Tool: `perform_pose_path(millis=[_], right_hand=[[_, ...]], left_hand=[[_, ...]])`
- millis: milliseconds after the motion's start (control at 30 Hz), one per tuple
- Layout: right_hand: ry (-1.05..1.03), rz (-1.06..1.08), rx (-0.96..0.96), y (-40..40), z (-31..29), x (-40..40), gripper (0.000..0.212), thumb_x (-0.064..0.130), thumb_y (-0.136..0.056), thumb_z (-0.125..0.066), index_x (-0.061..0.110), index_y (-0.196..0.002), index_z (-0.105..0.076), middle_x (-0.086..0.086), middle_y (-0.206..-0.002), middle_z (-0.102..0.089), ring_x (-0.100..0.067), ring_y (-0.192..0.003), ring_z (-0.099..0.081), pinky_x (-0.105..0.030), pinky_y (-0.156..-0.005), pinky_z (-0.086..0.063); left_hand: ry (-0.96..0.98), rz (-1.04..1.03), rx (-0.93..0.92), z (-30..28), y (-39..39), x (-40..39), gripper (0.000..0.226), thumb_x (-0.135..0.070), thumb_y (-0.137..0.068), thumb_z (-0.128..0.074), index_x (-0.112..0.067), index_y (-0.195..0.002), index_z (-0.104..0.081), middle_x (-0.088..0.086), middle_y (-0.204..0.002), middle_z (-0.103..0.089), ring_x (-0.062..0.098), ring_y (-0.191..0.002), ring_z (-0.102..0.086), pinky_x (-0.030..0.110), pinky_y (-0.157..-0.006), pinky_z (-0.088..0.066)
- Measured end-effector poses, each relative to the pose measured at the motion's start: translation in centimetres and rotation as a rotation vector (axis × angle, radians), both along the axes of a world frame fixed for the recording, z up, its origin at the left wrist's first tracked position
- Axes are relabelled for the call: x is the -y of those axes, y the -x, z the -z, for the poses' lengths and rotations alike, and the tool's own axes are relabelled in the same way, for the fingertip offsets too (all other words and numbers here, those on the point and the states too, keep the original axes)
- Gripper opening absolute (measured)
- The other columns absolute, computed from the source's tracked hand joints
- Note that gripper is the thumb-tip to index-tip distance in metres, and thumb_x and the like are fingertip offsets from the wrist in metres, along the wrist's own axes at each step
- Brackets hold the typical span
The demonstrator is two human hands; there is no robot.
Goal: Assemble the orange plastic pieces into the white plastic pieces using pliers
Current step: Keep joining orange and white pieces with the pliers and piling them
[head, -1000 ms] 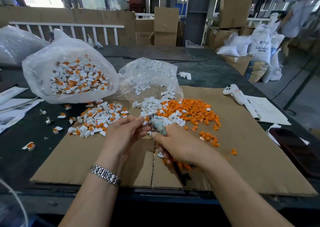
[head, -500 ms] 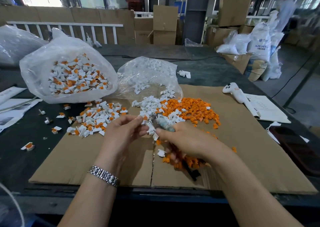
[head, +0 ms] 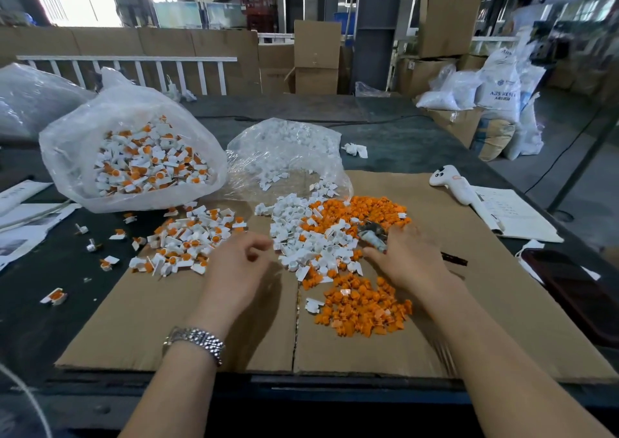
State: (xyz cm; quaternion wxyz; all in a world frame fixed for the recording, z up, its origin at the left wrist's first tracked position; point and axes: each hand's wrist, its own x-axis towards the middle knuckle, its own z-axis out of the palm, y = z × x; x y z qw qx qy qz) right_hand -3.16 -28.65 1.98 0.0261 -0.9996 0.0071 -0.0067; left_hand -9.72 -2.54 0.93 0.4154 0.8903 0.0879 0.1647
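Loose orange pieces lie in a far heap (head: 365,208) and a near heap (head: 363,307) on the cardboard sheet (head: 174,330). White pieces (head: 298,233) are piled between my hands. My right hand (head: 410,263) grips the pliers (head: 371,233), whose grey jaws point up-left over the mixed pile. My left hand (head: 239,263) hovers left of the white pile, with its fingers loosely curled and nothing visible in them. Assembled white-and-orange pieces (head: 189,240) lie to the left.
A plastic bag of assembled pieces (head: 144,163) and a bag of white pieces (head: 284,156) stand behind the piles. A white handheld device (head: 452,183) and papers (head: 516,213) lie at the right. Stray pieces (head: 53,296) dot the dark table on the left.
My hands have parted. The right hand carried the pliers to the right and farther out, uncovering the near orange heap. The left hand drew back left, its pinch loosened.
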Motion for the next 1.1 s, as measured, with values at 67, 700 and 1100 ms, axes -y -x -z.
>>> perform_pose_path(millis=[67, 700, 1100], right_hand=[[0.027, -0.008, 0.008, -0.2, 0.6, 0.0, 0.074, 0.071, -0.094, -0.04, 0.011, -0.135, -0.048, -0.016, -0.137, -0.049, -0.035, -0.127, -0.046, -0.051, -0.102, -0.044], [-0.391, -0.37, -0.03, 2.6, -2.3, -0.8, 0.002, 0.025, -0.091, -0.073, 0.026, -0.092, -0.072, 0.014, -0.092, -0.065, -0.006, -0.087, -0.062, -0.028, -0.079, -0.054], [0.013, -0.427, 0.069, 3.6, -0.9, -3.5, 0.016, 0.024, -0.1, -0.056, 0.017, -0.113, -0.063, -0.005, -0.108, -0.066, -0.025, -0.101, -0.062, -0.036, -0.08, -0.052]], left_hand=[[-0.173, 0.092, -0.065, 0.7, -0.7, 1.2, 0.017, -0.02, -0.098, -0.069, -0.03, -0.11, -0.072, -0.015, -0.107, -0.064, -0.004, -0.09, -0.058, 0.015, -0.074, -0.045], [0.313, 0.077, -0.086, 0.7, -0.6, 1.0, 0.014, -0.021, -0.096, -0.071, -0.024, -0.11, -0.072, 0.0, -0.082, -0.076, 0.01, -0.065, -0.071, 0.023, -0.063, -0.056], [1.228, 0.164, -0.251, 0.0, 0.7, 1.8, 0.04, -0.002, -0.077, -0.078, -0.002, -0.116, -0.072, 0.023, -0.107, -0.077, 0.031, -0.099, -0.077, 0.03, -0.074, -0.064]])
